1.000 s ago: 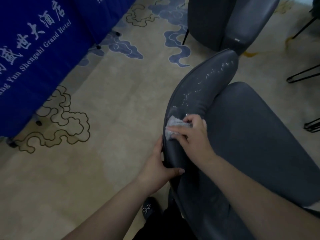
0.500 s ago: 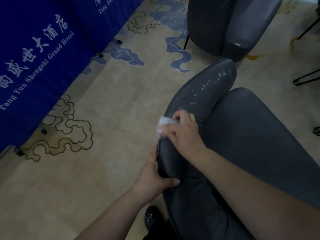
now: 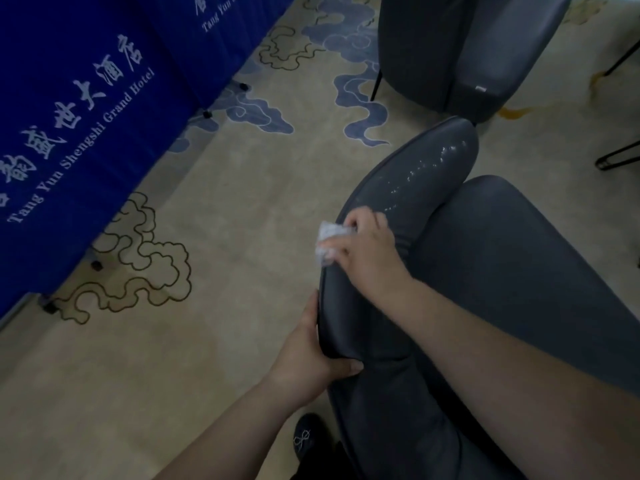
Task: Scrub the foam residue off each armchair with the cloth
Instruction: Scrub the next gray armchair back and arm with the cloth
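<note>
The right hand (image 3: 367, 258) pinches the cloth (image 3: 329, 242) against the near armchair's (image 3: 519, 271) armrest, below the foam residue (image 3: 429, 171); the left hand (image 3: 308, 355) grips the armrest edge. A second armchair (image 3: 467, 53) stands beyond, blue banners (image 3: 86, 109) left on patterned carpet (image 3: 207, 220)

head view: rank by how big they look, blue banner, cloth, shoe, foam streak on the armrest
1. blue banner, by far the largest.
2. foam streak along the armrest.
3. shoe and cloth in the right hand: both partly hidden, look alike, so unranked.
</note>
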